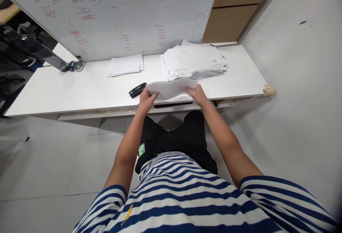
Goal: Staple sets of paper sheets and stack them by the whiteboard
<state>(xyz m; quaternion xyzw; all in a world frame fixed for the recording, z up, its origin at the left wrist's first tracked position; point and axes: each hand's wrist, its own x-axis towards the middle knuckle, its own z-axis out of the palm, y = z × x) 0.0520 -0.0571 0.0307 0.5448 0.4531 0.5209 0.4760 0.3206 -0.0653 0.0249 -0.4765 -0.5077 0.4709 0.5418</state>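
Note:
Between my hands, above the front edge of the white desk (88, 87), hangs a white sheet of paper (172, 89), slightly bowed; I cannot tell if it is one sheet or several. My left hand (147, 99) pinches its left end, thumb on top. The right end is gripped by my right hand (196, 94), also thumb on top. Just left of the paper lies a black stapler (137, 90), close to my left hand. Behind the paper rises a thick, uneven pile of papers (195, 60). A thinner stack of paper (127, 65) lies further left.
A whiteboard (120, 15) with red writing stands along the desk's back, brown drawers or panels (232, 19) beside it. At right is a pale wall (301, 65). A shelf space (117, 112) runs under the desktop. A metal clamp-like base (77, 65) sits at the left back.

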